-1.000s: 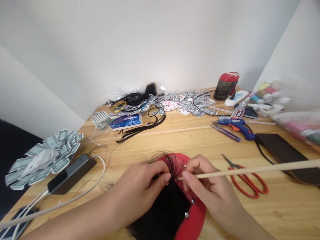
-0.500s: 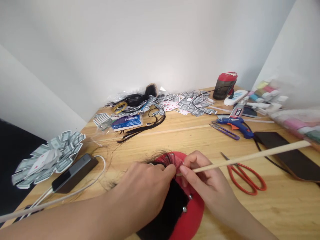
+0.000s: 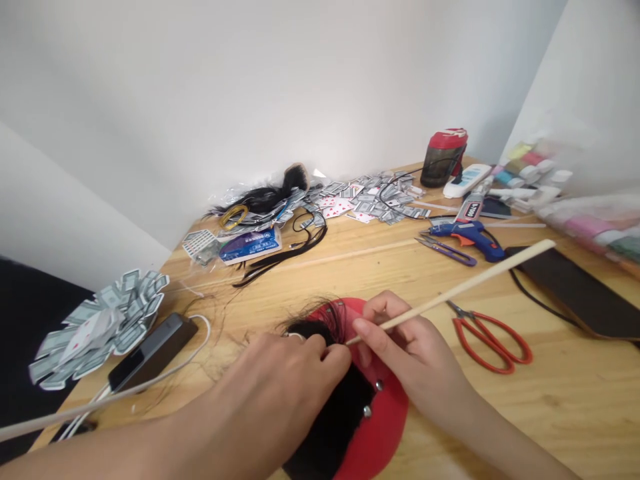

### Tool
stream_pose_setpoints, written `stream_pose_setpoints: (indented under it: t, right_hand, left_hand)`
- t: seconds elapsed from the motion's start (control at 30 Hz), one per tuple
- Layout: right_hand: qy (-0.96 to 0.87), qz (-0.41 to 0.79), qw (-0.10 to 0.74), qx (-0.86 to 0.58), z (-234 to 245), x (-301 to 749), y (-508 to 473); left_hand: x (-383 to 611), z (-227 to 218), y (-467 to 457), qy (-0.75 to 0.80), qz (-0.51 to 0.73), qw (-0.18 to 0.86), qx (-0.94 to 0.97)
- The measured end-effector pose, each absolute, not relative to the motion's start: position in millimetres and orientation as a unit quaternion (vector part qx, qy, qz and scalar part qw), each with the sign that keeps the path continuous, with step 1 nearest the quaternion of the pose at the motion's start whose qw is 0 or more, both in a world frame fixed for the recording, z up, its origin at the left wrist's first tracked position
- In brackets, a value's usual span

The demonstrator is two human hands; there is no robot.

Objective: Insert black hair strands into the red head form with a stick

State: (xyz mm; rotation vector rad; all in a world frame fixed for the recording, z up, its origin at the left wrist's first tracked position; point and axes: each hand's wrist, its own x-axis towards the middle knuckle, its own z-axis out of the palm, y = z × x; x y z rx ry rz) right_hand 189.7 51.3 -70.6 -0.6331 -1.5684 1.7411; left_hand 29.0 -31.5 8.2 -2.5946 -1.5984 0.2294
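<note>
A flat red round piece [image 3: 385, 433] lies low in the middle, with black hair [image 3: 333, 420] over much of it. Several small silver pin heads dot the red near the hair's edge. My left hand [image 3: 285, 383] rests on the hair, its fingers curled and pinching strands at the upper edge; the fingertips are partly hidden. In my right hand [image 3: 410, 347] a pale wooden chopstick [image 3: 465, 287] is gripped between thumb and fingers. Its thin tip touches or nearly touches my left fingertips, and its thick end points up to the right.
Orange-handled scissors [image 3: 493, 340] lie right of my right hand. Beyond are purple snips [image 3: 447, 250], a blue glue gun [image 3: 470, 237] and a dark phone-like slab [image 3: 575, 293]. At left stand a fan of cut cards [image 3: 103, 333] and a corded black device [image 3: 153, 350]. Card pieces [image 3: 370, 197] litter the back.
The chopstick's thick end has swung down and left, and its thin tip now shows beside my left fingers. Both hands stay at the hair. The whole view has shifted slightly.
</note>
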Motion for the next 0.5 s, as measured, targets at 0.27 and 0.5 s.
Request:
stream_pose_setpoints:
  t: [0.27, 0.5]
  right_hand:
    - [-0.596, 0.691, 0.327, -0.245, -71.4, 190.8, 52.3]
    - [-0.595, 0.691, 0.327, -0.247, -67.4, 190.5, 52.1]
  left_hand:
    - [10.9, -20.2, -49.5, -0.594, -0.150, -0.018, -0.790]
    - [3.0, -42.3, -62.0, -0.640, -0.324, -0.107, -0.688]
